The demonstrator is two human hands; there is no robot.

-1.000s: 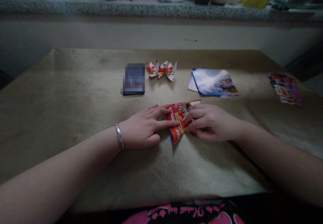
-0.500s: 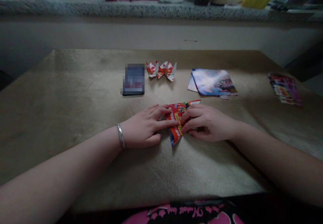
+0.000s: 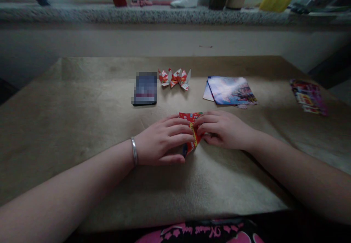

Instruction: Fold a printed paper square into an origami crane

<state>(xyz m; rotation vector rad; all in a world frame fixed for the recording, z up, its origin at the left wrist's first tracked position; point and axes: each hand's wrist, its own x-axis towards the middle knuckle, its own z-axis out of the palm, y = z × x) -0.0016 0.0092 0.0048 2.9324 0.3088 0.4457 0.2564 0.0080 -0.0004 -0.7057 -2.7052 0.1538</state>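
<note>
Paper [image 3: 197,137] partly under left hand [image 3: 166,140], touching right hand [image 3: 223,129].

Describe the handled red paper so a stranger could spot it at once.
On the table, look between the left hand and right hand. There lies the red paper with a yellow strip, partly covered. Unlike the red-and-white folded figures beyond, it has both hands on it.

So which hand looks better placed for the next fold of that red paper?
Probably the right hand: its bent fingertips are at the right side of the red paper. The left hand lies flatter across it, fingers outstretched, seemingly better suited to steadying.
</note>
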